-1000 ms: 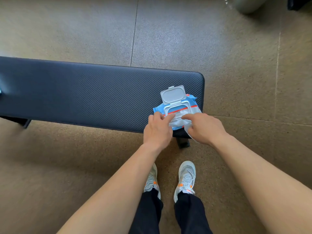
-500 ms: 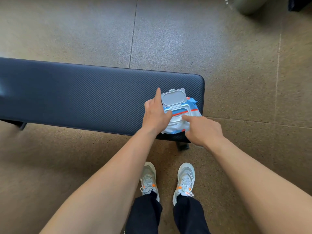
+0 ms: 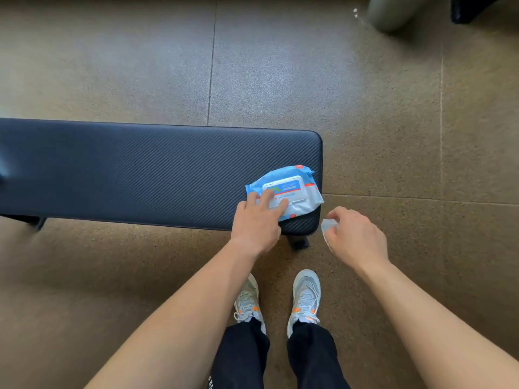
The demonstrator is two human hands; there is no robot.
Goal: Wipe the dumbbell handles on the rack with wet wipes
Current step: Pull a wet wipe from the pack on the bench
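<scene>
A dark ribbed bench (image 3: 140, 169) runs from the left edge to the middle of the frame, standing on a brown speckled floor (image 3: 280, 66). A blue pack of wet wipes (image 3: 295, 189) lies flat at the bench's right end, lid closed, near its lower edge.

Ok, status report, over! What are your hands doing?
Left hand pressing the wipes pack lid, pack on the bench end. Right hand pinching one wet wipe, beside the bench. No rack or dumbbells in view.

The wipes pack (image 3: 289, 189) lid reads "75"; other print illegible.
</scene>
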